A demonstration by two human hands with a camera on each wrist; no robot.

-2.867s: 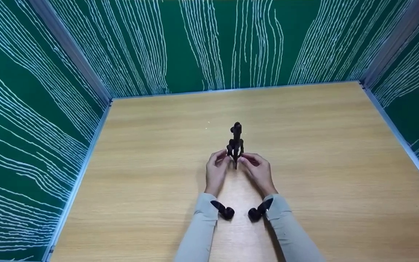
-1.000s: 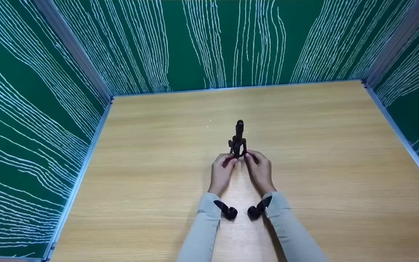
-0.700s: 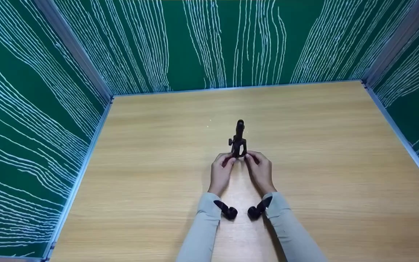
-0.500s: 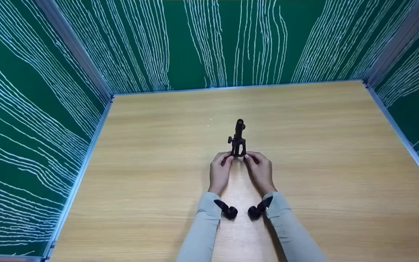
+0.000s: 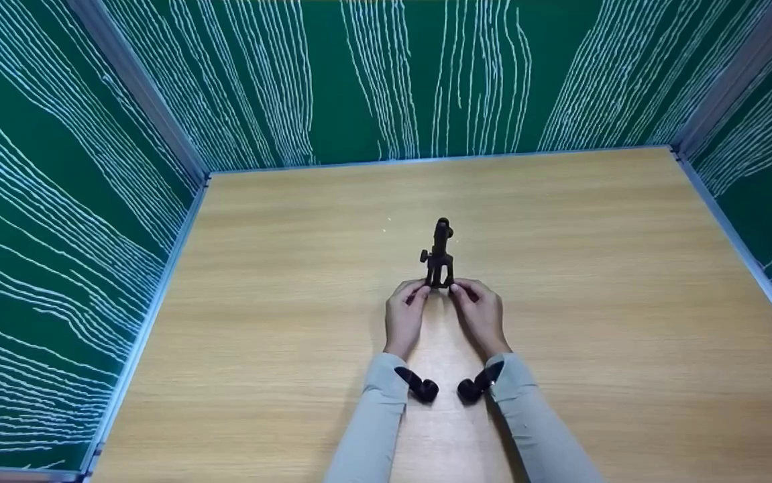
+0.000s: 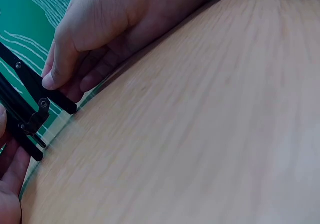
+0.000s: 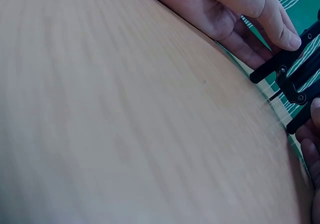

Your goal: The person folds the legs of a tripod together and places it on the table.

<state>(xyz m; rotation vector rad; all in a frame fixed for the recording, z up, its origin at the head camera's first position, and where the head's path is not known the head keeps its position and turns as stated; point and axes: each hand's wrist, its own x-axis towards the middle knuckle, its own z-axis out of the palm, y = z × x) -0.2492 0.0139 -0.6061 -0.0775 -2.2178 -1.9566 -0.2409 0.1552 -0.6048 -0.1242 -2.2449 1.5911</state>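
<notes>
A small black tripod (image 5: 439,249) stands upright between both hands in the head view, a knob sticking out on its left side. My left hand (image 5: 404,322) pinches the foot end of one leg between thumb and fingers, while my right hand (image 5: 483,318) pinches the opposite leg. The left wrist view catches the tripod's hinged brace (image 6: 40,115), with the right hand (image 6: 100,28) on the upper leg and part of the left hand (image 6: 10,194) at the edge. In the right wrist view, the tripod (image 7: 285,66) has its leg ends close to the tabletop.
The wooden table (image 5: 278,282) is bordered at the back and sides by green panels (image 5: 342,121) with wavy white lines. Grey posts (image 5: 141,94) stand in the corners. Black wrist-mounted cameras (image 5: 422,389) protrude inward from both grey sleeves (image 5: 372,429).
The tripod has turned between the fingers, so its knob now points left and a gap shows between its legs. Both hands have slid to the lower leg ends, staying nearly in place.
</notes>
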